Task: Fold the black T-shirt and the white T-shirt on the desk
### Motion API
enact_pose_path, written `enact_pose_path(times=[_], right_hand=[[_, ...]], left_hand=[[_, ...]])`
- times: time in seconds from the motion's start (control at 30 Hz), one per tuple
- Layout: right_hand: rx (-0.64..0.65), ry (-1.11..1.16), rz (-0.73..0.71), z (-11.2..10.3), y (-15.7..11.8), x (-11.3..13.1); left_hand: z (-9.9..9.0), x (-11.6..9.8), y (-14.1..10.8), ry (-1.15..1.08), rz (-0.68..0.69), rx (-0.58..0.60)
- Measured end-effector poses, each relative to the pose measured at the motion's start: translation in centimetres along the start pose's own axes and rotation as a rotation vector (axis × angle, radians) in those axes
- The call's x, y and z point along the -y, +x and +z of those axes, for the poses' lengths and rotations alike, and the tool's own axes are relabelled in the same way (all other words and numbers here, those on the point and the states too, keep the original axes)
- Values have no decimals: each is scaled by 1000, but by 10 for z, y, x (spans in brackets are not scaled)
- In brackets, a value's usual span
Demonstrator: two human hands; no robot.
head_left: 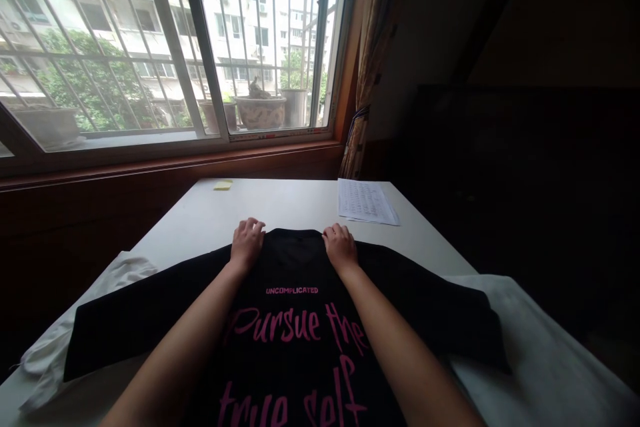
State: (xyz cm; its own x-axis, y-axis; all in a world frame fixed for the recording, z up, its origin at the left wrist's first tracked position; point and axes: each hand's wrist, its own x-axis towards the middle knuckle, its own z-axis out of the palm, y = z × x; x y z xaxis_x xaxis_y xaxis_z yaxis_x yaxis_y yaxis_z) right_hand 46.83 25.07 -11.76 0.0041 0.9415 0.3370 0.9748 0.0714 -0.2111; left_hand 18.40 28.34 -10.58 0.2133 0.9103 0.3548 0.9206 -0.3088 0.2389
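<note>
White table [280,203]; black shirt [295,310], lower end beyond view

One shirt [295,263], one table [285,203], one curtain [370,67], perhaps four flowerpots [263,112].

White table [290,207]. On it: 1 black shirt [295,267], spread flat; 1 yellow slip [223,185], far edge left; paper sheets [367,201], far edge right; 1 white cloth [47,350], left; 1 pale cloth [535,340], right, apparently partly beneath the shirt.
</note>
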Motion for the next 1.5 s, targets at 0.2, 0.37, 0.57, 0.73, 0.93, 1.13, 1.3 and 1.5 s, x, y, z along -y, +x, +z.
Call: enact_pose_path(times=[0.2,0.37,0.57,0.73,0.93,1.13,1.3,1.5], right_hand=[[30,46,-88,1,-1,-6],[107,88,-185,-1,-15,-20],[207,67,-228,-11,-37,-46],[248,36,-186,-19,-52,-60],[264,-7,-100,-25,-65,-66],[260,-39,-30,-26,-73,-71],[249,-47,-3,-26,-73,-72],[227,-51,22,-24,-73,-72]], left_hand=[[7,-9,-26,18,159,154],[8,1,-46,26,172,271],[-8,24,-54,59,131,327],[-17,29,-70,109,43,328],[-24,34,-82,168,-104,305],[-30,45,-89,221,-267,294],[-44,60,-90,277,-339,301],[-96,94,-93,355,-370,246]])
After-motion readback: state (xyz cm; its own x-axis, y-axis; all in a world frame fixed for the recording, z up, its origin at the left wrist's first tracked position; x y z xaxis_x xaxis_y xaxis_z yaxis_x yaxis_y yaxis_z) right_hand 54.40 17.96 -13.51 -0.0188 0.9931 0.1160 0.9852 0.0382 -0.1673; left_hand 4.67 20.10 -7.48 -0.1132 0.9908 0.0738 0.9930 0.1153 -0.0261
